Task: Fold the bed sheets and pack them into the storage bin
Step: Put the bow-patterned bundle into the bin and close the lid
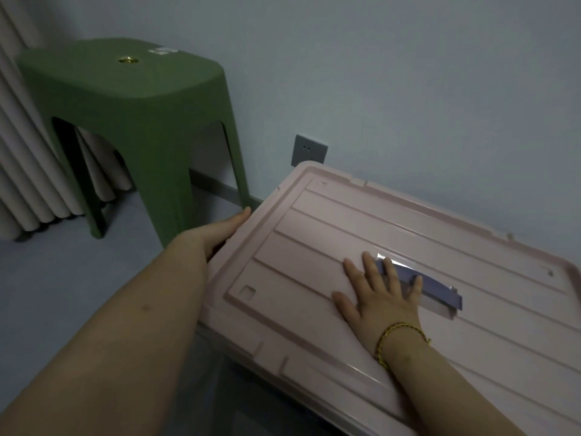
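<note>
A pink ribbed lid [314, 234] covers the storage bin, whose clear wall [239, 394] shows below the lid's near edge. My left hand [223, 231] grips the lid's left rim, thumb on top, fingers hidden under the edge. My right hand [380, 294] lies flat on the lid's top with fingers spread, partly over a blue and white label [440, 294]. No bed sheets show in this view; the bin's inside is too dark to make out.
A green plastic stool [132, 121] stands left of the bin, one leg close to the lid's far left corner. Pale curtains [22, 171] hang at far left. A wall socket [309, 151] sits just behind the bin. Grey floor [63, 278] lies at left.
</note>
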`<act>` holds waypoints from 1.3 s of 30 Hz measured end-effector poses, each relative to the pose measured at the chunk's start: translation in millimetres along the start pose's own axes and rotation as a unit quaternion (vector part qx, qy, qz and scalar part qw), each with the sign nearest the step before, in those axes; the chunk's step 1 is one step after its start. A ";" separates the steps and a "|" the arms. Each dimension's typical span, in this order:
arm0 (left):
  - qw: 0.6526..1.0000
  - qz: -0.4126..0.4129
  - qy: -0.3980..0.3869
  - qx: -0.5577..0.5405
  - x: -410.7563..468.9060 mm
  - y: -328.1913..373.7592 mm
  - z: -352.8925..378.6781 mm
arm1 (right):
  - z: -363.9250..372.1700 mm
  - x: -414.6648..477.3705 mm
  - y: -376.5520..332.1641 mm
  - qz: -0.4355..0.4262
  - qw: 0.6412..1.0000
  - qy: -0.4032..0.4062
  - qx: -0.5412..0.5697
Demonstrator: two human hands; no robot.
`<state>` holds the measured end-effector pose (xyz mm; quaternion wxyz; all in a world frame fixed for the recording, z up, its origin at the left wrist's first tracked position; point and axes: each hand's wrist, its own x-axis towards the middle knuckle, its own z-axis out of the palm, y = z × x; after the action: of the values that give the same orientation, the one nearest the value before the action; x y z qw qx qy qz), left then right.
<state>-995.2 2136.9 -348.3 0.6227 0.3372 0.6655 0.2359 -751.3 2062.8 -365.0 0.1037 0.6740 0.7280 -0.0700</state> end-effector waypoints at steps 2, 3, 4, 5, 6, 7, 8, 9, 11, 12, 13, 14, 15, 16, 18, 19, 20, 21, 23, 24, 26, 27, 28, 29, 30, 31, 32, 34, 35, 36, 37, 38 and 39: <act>1.000 0.015 0.025 0.009 -2.7 1.9 2.2 | 0.1 -0.5 1.2 -0.001 1.000 0.001 -0.001; 0.997 0.040 0.052 0.033 -2.7 1.9 3.3 | 0.2 0.6 1.0 -0.003 1.000 0.001 -0.001; 0.990 0.075 0.089 0.081 -4.7 2.4 7.2 | -0.1 0.3 0.7 -0.004 1.000 0.002 0.000; 0.975 0.110 0.132 0.141 -7.1 2.4 12.5 | 0.0 0.2 0.6 -0.005 1.000 0.001 -0.001; 0.953 0.137 0.175 0.205 -11.0 2.5 18.5 | -0.5 -0.2 0.7 -0.006 1.000 0.002 -0.001; 0.931 0.158 0.210 0.252 -14.1 2.7 24.8 | -1.2 -0.2 0.8 -0.005 1.000 0.002 -0.001; 0.916 0.168 0.234 0.277 -15.0 1.6 29.6 | -1.9 -0.6 0.9 -0.004 1.000 0.001 0.001; 0.904 0.176 0.258 0.291 -15.8 -0.6 33.9 | -2.6 -1.5 1.2 -0.005 1.000 0.001 0.003; 0.888 0.187 0.288 0.305 -15.0 -5.4 38.4 | -4.3 -2.7 1.3 -0.003 1.000 0.001 0.007; 0.882 0.191 0.297 0.313 -15.3 -7.2 39.4 | -4.7 -3.3 1.1 -0.005 1.000 0.000 0.008; 0.875 0.198 0.306 0.319 -15.1 -8.0 40.4 | -5.2 -3.7 1.2 -0.005 1.000 -0.001 0.006; 0.869 0.203 0.314 0.324 -14.9 -8.7 40.7 | -5.2 -3.8 1.2 -0.006 1.000 -0.002 0.005; 0.865 0.208 0.318 0.327 -15.1 -9.3 40.9 | -5.5 -3.8 1.5 -0.006 1.000 -0.004 0.005; 0.862 0.214 0.320 0.330 -15.3 -9.4 41.6 | -6.0 -4.1 2.3 -0.006 1.000 -0.006 0.005; 0.856 0.219 0.322 0.339 -15.9 -9.8 42.8 | -6.1 -3.9 3.0 -0.007 1.000 -0.008 0.008; 0.855 0.221 0.321 0.341 -16.5 -10.3 42.7 | -5.5 -3.5 2.8 -0.009 1.000 -0.007 0.010; 0.854 0.224 0.324 0.339 -17.3 -10.0 44.0 | -5.9 -4.0 3.7 -0.009 1.000 -0.005 0.011; 0.853 0.222 0.328 0.341 -18.4 -9.8 43.5 | -5.7 -2.6 3.0 -0.010 1.000 -0.008 0.012; 0.827 0.226 0.342 0.385 -22.7 -11.1 46.1 | -5.8 -3.4 3.7 -0.011 1.000 -0.011 0.017; 0.804 0.230 0.350 0.422 -24.8 -12.5 49.0 | -5.3 -3.4 3.2 -0.013 1.000 -0.010 0.021; 0.786 0.251 0.340 0.452 -31.9 -15.2 65.9 | -5.6 -3.1 3.7 -0.015 1.000 -0.004 0.026; 0.795 0.260 0.315 0.448 -35.8 -17.5 78.6 | -6.0 -3.2 4.1 -0.014 1.000 -0.003 0.027; 0.804 0.267 0.285 0.448 -37.7 -21.2 91.7 | -6.5 -2.9 4.4 -0.015 0.999 -0.001 0.030; 0.807 0.266 0.250 0.465 -39.3 -25.0 105.3 | -6.4 -3.9 6.0 -0.015 0.999 0.001 0.034; 0.800 0.258 0.225 0.493 -38.7 -29.3 116.2 | -6.2 -4.9 7.3 -0.015 0.999 0.005 0.042; 0.789 0.248 0.209 0.522 -36.8 -32.9 122.5 | -5.8 -5.5 7.9 -0.015 0.999 0.007 0.046; 0.779 0.243 0.210 0.539 -34.8 -34.6 124.7 | -5.3 -5.5 8.4 -0.015 0.998 0.010 0.052; 0.769 0.241 0.222 0.550 -32.0 -33.6 127.0 | -4.9 -5.1 11.5 -0.018 0.998 0.009 0.065; 0.765 0.232 0.225 0.557 -33.9 -34.1 127.1 | -5.9 -6.5 11.3 -0.022 0.998 0.002 0.064; 0.764 0.232 0.226 0.559 -35.2 -34.6 127.3 | -6.6 -7.2 11.9 -0.031 0.997 0.000 0.064; 0.767 0.229 0.228 0.555 -36.0 -34.2 127.5 | -8.1 -8.3 13.7 -0.038 0.997 0.001 0.070; 0.765 0.232 0.232 0.554 -35.7 -34.1 127.0 | -8.8 -9.3 16.8 -0.048 0.996 0.001 0.074; 0.766 0.231 0.229 0.555 -37.7 -32.1 128.2 | -10.8 -12.9 21.9 -0.053 0.996 -0.003 0.077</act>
<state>-873.6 2074.1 -361.1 0.0832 0.7034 0.7052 0.0319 -729.2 2054.6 -350.5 0.0497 0.6403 0.7549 -0.1329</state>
